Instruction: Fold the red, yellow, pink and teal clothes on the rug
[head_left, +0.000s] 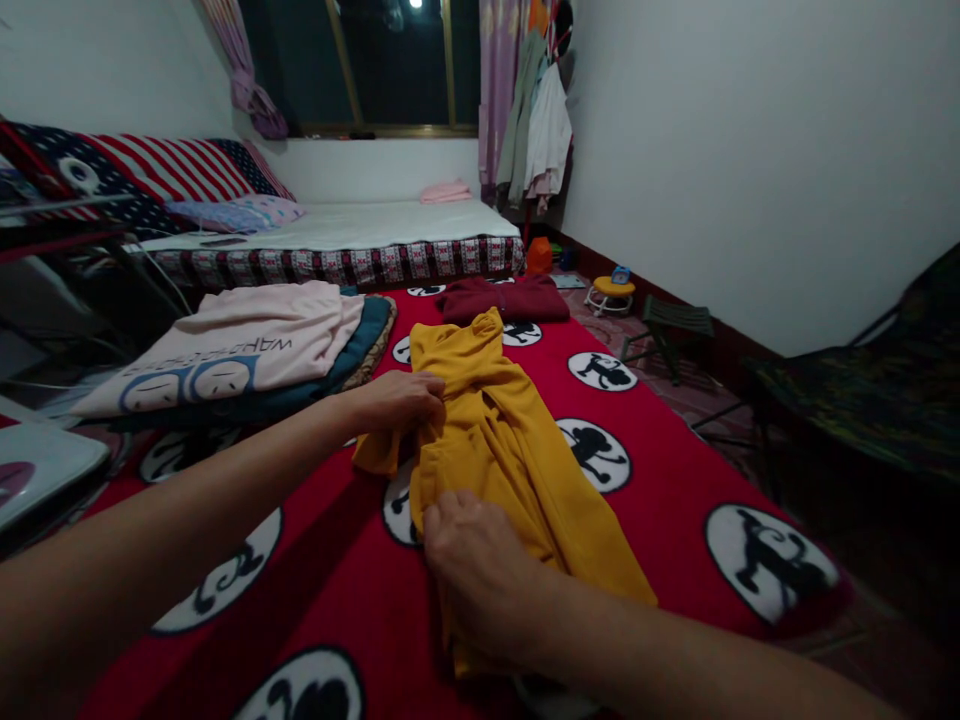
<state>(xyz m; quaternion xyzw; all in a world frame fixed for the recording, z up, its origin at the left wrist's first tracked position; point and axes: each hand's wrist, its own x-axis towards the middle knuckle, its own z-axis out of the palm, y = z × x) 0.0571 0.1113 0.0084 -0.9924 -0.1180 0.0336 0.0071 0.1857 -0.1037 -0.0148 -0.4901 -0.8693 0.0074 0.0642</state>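
Observation:
A mustard-yellow garment point(510, 440) lies crumpled lengthwise on a red blanket point(660, 480) printed with black-and-white monkey circles. My left hand point(401, 400) reaches across from the left and pinches the garment's left edge near a sleeve, fingers closed on the cloth. Nearer to me, my right hand point(476, 570) presses on the garment's lower part, fingers curled into the fabric.
A stack of folded clothes topped by a pink printed shirt point(247, 345) sits at left. A folded maroon garment point(506, 298) lies beyond the yellow one. A bed point(337, 240) stands at the back, a small stool point(671, 325) and dark chair point(862, 400) at right.

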